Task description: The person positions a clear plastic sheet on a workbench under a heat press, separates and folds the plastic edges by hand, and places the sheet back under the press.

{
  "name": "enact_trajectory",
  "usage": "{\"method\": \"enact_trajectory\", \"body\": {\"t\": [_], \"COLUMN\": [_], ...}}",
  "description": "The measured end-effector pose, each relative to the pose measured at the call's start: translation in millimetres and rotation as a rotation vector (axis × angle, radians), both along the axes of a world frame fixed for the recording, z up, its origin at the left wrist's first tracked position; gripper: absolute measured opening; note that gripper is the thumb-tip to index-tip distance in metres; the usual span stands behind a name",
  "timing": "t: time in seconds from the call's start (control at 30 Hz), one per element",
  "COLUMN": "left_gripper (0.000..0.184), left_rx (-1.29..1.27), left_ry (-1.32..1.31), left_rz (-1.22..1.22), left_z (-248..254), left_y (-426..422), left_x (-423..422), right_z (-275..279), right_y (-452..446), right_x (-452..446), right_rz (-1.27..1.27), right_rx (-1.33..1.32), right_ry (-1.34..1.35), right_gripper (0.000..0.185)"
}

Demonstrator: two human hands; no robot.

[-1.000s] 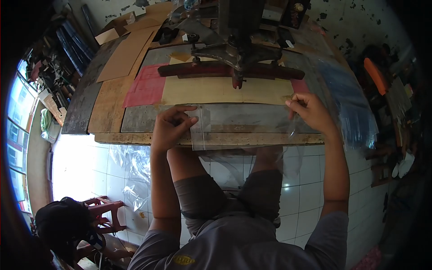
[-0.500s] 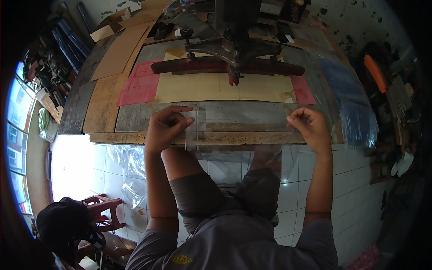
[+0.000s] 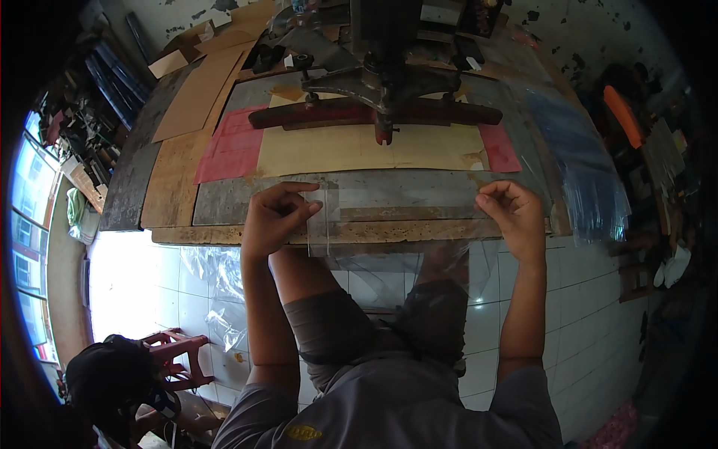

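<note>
A clear plastic sheet (image 3: 404, 232) is stretched between my hands over the table's front edge, and its lower part hangs above my lap. My left hand (image 3: 273, 217) pinches its left side between thumb and fingers, the index finger reaching out along it. At the opposite end, my right hand (image 3: 514, 213) grips the sheet with thumb against curled fingers. Beyond the sheet lies a yellow panel (image 3: 329, 153) with pink ends (image 3: 232, 146). Above that panel hangs a long dark red press bar (image 3: 321, 114) on a black metal frame. The sheet's exact outline is hard to see.
Blue-tinted plastic sheets (image 3: 587, 172) overhang the table's right side. Brown cardboard (image 3: 202, 93) lies at the left. Loose clear plastic (image 3: 224, 277) hangs below the left front edge. A person in a black cap (image 3: 112, 378) is at lower left near a red stool (image 3: 187, 359).
The view has shifted slightly. Both hands keep their pinch on the plastic sheet, almost unmoved, and the press bar stays above the yellow panel.
</note>
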State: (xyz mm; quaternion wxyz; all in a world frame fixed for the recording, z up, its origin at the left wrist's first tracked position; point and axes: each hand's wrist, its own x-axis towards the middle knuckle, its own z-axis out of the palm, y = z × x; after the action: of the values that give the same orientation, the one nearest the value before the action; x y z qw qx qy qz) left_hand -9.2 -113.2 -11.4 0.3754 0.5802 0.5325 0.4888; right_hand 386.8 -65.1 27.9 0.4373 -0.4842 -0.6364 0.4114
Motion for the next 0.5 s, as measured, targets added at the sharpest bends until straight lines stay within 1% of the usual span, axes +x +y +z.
{"method": "enact_trajectory", "body": {"t": [0.5], "left_gripper": [0.031], "left_rx": [-0.012], "left_ry": [-0.035], "left_rz": [0.016], "left_z": [-1], "left_y": [-1], "left_x": [1], "right_z": [3], "right_y": [-13], "right_x": [13], "right_rz": [0.089], "right_rx": [0.010], "right_ry": [0.098], "right_gripper": [0.028]}}
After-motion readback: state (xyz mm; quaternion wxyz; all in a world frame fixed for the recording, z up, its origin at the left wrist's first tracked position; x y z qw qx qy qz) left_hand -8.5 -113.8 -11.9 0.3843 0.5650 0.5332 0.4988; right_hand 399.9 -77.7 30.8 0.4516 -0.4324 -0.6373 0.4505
